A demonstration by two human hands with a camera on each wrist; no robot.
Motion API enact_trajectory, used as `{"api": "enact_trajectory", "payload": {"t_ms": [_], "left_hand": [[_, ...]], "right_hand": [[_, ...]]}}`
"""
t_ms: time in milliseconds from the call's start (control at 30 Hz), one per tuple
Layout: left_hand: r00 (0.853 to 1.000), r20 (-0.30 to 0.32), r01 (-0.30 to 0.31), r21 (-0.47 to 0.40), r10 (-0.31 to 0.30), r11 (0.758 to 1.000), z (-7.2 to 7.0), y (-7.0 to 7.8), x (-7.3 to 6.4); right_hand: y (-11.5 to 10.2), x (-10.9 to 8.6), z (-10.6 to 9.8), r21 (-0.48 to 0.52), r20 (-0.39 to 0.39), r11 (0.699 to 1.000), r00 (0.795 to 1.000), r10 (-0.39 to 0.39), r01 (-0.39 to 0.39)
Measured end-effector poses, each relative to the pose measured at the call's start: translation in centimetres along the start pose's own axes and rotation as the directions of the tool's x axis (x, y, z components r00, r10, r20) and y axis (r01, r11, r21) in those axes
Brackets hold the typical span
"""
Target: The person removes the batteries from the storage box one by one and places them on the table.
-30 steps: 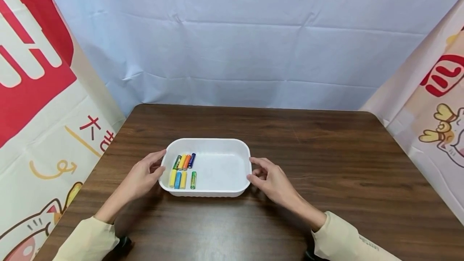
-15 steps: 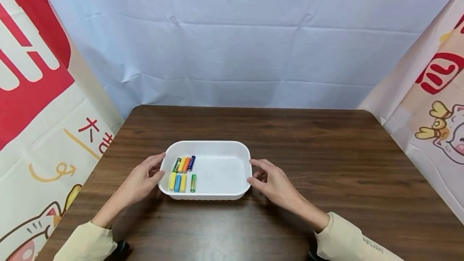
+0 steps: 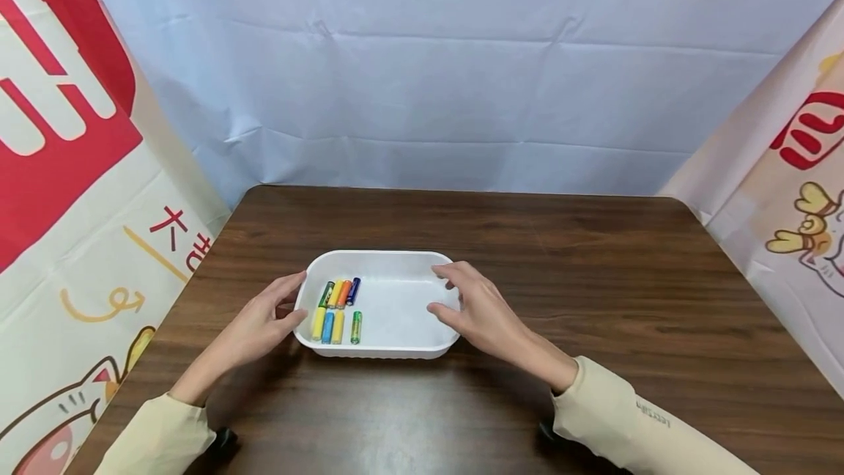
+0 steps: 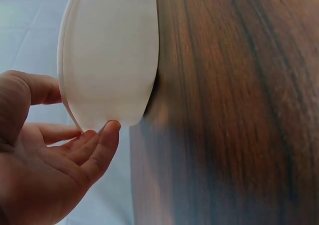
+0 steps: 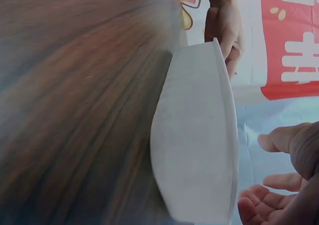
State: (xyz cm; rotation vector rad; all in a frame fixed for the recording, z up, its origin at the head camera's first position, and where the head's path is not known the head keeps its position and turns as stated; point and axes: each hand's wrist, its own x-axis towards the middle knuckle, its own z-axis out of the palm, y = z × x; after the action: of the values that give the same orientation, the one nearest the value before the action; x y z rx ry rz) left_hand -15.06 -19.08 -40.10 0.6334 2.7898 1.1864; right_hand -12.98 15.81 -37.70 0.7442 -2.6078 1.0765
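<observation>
A white plastic tray (image 3: 402, 314) with rounded corners sits on the wooden table. Several batteries lie in its left part in two rows: a dark green, a yellow, an orange (image 3: 344, 294) and a dark blue one behind; two yellow, a blue (image 3: 327, 328) and, slightly apart, a green one (image 3: 356, 327) in front. My left hand (image 3: 265, 317) holds the tray's left end, its thumb at the rim and fingers round the end wall. Over the right end hovers my right hand (image 3: 484, 310), thumb and fingers spread; the right wrist view shows its fingers (image 5: 281, 138) off the rim.
The dark wooden table (image 3: 593, 277) extends right of and behind the tray. A pale cloth (image 3: 428, 94) hangs beyond its back edge. Printed banners stand at the left (image 3: 99, 211) and right (image 3: 791, 189).
My right hand has come off the tray's right rim, moved left and up over that end, and spread its fingers. The left hand and the batteries stay in place.
</observation>
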Motion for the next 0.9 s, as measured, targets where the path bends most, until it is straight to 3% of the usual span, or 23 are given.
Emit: {"api": "enact_trajectory", "payload": {"t_ms": [233,367,567,900], "left_hand": [[0.999,0.016,-0.034,-0.026,0.034,0.999,-0.1,-0.1,-0.1],[0.999,0.021,-0.043,-0.053,0.045,0.998,-0.1,-0.1,-0.2],[0.998,0.053,-0.017,-0.069,0.021,0.997,-0.3,-0.1,-0.4],[0.996,0.091,0.019,-0.090,-0.011,0.996,-0.5,-0.7,-0.5]], "right_hand": [[-1.2,1.9,2.1,0.007,0.103,0.998,0.993,-0.056,0.055],[-1.8,2.7,3.6,-0.014,0.196,1.000,0.980,-0.023,0.026],[-2.4,3.7,5.5,-0.089,0.328,0.996,0.944,0.048,-0.020],[-2.8,5.1,7.5,-0.167,0.410,0.984,0.903,0.128,-0.063]]}}
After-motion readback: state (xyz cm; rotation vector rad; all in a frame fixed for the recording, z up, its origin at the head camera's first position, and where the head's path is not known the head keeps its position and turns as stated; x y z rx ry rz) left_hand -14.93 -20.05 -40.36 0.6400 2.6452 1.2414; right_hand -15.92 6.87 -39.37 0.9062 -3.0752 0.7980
